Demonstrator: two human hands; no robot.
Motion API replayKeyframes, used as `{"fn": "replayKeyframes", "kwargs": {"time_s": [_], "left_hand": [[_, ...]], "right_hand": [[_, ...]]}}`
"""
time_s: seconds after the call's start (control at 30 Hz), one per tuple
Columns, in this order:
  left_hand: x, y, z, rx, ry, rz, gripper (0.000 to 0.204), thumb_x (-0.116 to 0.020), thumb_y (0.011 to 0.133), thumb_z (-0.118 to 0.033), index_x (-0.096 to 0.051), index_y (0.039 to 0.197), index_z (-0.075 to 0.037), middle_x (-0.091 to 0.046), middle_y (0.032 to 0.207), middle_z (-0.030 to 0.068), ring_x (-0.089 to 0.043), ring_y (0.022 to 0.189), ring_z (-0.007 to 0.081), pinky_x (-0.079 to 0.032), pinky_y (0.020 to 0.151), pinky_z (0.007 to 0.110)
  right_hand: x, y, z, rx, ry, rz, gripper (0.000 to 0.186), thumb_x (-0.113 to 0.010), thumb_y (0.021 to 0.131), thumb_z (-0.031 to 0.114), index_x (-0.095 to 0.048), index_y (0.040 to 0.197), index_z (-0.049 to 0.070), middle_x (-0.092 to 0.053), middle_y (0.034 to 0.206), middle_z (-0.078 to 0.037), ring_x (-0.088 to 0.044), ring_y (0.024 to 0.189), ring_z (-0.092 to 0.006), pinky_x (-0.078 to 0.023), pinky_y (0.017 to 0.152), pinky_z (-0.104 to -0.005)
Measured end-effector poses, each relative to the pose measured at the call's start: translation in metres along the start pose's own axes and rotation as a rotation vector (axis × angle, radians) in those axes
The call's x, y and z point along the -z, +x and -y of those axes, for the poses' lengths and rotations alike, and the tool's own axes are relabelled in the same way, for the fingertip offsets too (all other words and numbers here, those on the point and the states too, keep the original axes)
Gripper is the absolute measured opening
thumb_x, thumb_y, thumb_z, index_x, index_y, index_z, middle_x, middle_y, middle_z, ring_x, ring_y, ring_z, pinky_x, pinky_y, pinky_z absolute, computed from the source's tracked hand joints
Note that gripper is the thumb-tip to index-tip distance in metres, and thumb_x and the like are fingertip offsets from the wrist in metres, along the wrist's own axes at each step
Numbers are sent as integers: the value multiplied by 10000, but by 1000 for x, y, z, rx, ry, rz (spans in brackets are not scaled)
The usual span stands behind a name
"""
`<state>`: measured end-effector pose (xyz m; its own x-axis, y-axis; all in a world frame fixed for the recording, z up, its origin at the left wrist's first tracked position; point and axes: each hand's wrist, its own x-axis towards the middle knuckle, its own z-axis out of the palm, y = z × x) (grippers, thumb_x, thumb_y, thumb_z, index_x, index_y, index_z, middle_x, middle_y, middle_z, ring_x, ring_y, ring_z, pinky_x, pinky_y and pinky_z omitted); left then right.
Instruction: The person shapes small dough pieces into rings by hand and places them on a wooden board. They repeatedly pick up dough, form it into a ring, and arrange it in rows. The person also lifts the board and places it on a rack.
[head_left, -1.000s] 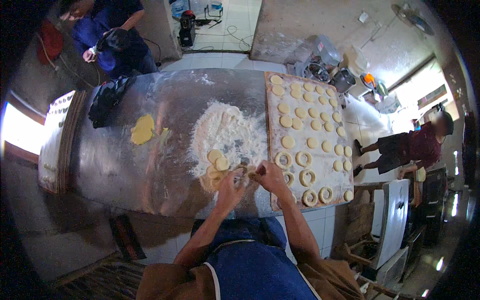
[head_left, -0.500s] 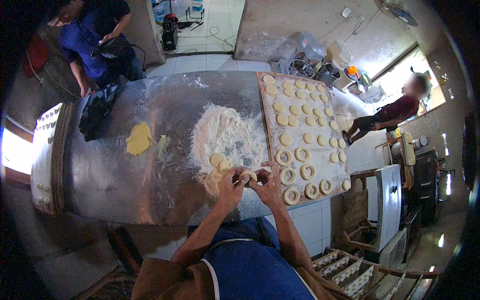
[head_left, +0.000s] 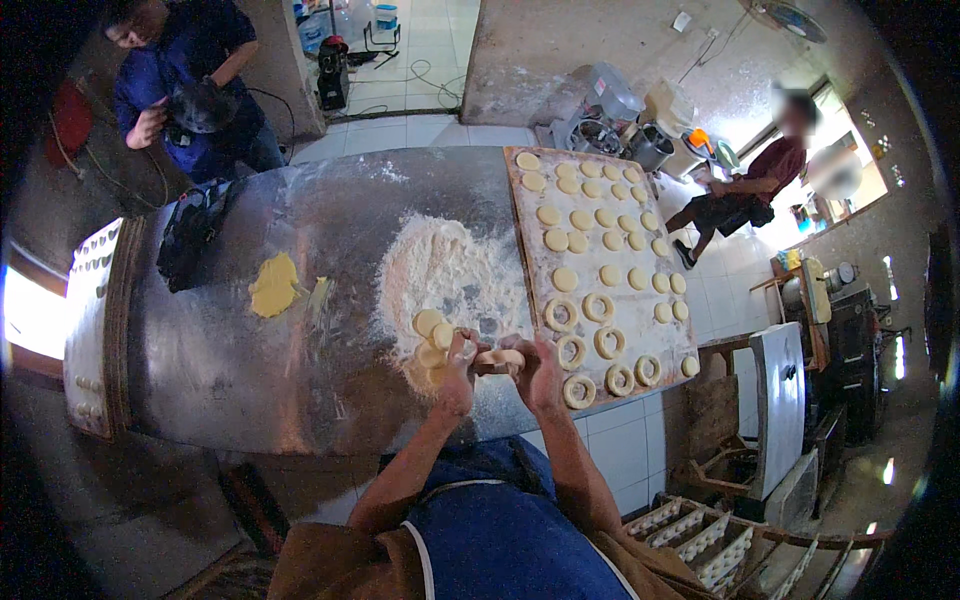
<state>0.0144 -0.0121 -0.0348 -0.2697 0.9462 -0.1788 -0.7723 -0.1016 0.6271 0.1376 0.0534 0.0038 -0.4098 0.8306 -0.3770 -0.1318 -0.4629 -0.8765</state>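
Observation:
A dough ring (head_left: pixel 500 358) is stretched between my two hands, just above the metal table (head_left: pixel 230 370). My left hand (head_left: pixel 459 378) grips its left side; my right hand (head_left: pixel 540 376) grips the right side, and both sets of fingers are closed on the dough. Beside my left hand lie several flat dough rounds (head_left: pixel 428 322), partly overlapping, at the edge of a spread of white flour (head_left: pixel 425 262). To the right of my right hand is a floured wooden board (head_left: pixel 590 280) with rows of dough rounds and, at its near end, several dough rings (head_left: pixel 609 343).
A yellow lump of dough or fat (head_left: pixel 273 287) and a black bag (head_left: pixel 192 235) lie on the table's left part. Stacked boards (head_left: pixel 95 330) stand at its left end. One person (head_left: pixel 185 95) is beyond the far left corner; another (head_left: pixel 750 190) is on the right.
The ring between my hands has been turned and pulled longer, with my hands slightly further apart. The person at left has raised a hand to a dark object; the one at right has turned and shifted left.

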Motion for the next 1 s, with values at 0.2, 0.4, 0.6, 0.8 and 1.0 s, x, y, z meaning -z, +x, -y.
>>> {"fn": "replayKeyframes", "kwargs": {"time_s": [0.2, 0.4, 0.6, 0.8, 1.0], "left_hand": [[-43, 4, 35, -314, 473, -184, 246, -424, 1011, -310, -441, 962, -70, -472, 885, 38, -517, 705, 144, -464, 608, 313], [-26, 41, 105, -189, 238, -214, 311, -440, 1011, -334, -498, 834, -85, -533, 794, 16, -538, 691, 131, -477, 662, 305], [-49, 55, 132, -101, 267, -141, 452, -413, 1019, -428, -612, 1064, -25, -619, 865, 40, -609, 738, 178, -511, 657, 348], [-102, 59, 144, 186, 52, -242, 343, -486, 984, -346, -600, 1092, -40, -669, 909, 85, -642, 781, 229, -493, 673, 354], [-63, 89, 218, 176, 260, 17, 282, -549, 969, -231, -555, 1130, 1, -663, 952, 119, -621, 761, 249, -500, 694, 378]], "right_hand": [[12, -5, 12, 243, -613, -41, 543, -415, 1030, 423, -632, 823, -30, -611, 700, -149, -583, 641, -225, -470, 623, -375], [36, -11, 27, 260, -630, -169, 437, -432, 1032, 319, -651, 951, -50, -550, 602, -200, -529, 579, -283, -403, 581, -444], [81, -21, 36, 465, -467, -122, 487, -422, 1017, 382, -647, 889, -30, -550, 651, -251, -552, 586, -313, -403, 572, -448], [132, -20, 56, 383, -643, -89, 477, -459, 994, 356, -695, 871, -40, -644, 710, -208, -622, 645, -332, -487, 623, -403], [185, -28, 67, 261, -771, -144, 342, -510, 973, 234, -680, 858, -40, -601, 659, -185, -602, 617, -312, -487, 614, -411]]}}
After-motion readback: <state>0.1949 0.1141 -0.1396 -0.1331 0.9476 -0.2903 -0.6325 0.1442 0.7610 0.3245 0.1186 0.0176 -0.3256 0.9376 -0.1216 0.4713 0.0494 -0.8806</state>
